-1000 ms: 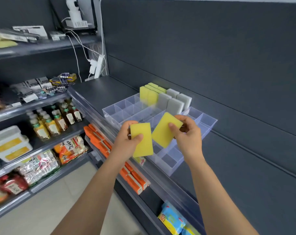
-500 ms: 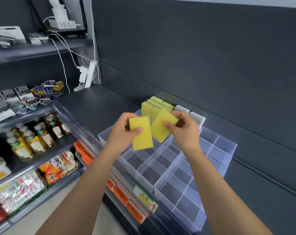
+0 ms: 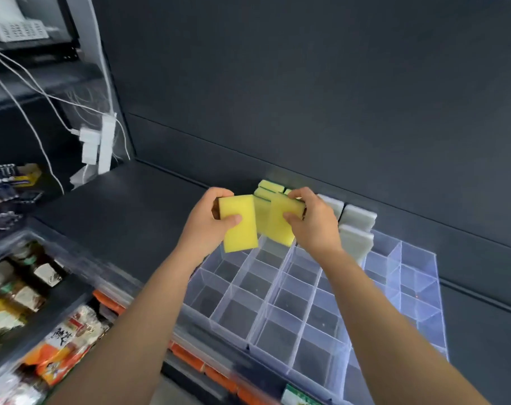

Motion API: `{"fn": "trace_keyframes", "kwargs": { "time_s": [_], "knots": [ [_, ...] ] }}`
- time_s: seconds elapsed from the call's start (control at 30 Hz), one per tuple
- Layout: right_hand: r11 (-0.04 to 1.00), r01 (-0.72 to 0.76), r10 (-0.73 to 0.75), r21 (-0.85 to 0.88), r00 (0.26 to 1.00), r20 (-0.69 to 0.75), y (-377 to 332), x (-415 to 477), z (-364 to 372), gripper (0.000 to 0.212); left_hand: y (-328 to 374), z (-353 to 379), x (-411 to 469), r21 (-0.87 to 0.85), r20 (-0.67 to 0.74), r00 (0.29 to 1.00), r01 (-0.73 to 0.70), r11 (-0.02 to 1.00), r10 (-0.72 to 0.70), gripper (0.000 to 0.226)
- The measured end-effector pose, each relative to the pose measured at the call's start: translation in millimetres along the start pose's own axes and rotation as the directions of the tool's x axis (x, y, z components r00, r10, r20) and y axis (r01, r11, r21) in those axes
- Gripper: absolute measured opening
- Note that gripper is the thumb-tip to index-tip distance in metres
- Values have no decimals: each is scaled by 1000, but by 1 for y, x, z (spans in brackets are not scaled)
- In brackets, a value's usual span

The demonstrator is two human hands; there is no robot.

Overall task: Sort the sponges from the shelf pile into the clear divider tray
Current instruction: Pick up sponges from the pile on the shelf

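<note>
Plainly, each hand carries one sponge: the left hand (image 3: 209, 229) pinches a yellow sponge (image 3: 239, 229) with its thumb across the front face and its fingers (image 3: 219, 194) curled behind. The right hand (image 3: 317, 229) grips a second yellow sponge (image 3: 279, 223) near its top edge, thumb in front. Both sponges hang upright over the far rows of the clear divider tray (image 3: 270, 299), whose compartments below and nearer than the fingers hold nothing. Just beyond the fingers a row of standing yellow sponges (image 3: 267, 187) already sits on edge, with white sponges (image 3: 356, 241) to the right of the right fingers. The likeliest trouble, I judge, is crowding. The two held sponges nearly touch and the right one overlaps the standing row, so pushing it down could knock a neighbour askew or drag it out of its slot. A soft sponge may also catch on a thin divider wall and buckle instead of sliding in, or land across two compartments if it goes in tilted. Setting both down at once raises the odds of a slip, and a yellow one could stray among the white.
</note>
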State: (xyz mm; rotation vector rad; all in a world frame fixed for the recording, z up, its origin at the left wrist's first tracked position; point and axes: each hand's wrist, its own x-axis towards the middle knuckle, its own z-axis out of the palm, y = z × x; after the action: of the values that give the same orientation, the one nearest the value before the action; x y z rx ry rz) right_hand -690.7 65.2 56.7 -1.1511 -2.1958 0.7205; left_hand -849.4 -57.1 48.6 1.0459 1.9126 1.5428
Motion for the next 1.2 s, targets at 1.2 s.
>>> {"fn": "trace_keyframes", "kwargs": {
  "time_s": [1.2],
  "knots": [
    [935, 7, 13, -355, 998, 55, 9, 7, 31, 30, -18, 16, 61, -56, 77, 997, -28, 998, 33, 40]
  ]
}}
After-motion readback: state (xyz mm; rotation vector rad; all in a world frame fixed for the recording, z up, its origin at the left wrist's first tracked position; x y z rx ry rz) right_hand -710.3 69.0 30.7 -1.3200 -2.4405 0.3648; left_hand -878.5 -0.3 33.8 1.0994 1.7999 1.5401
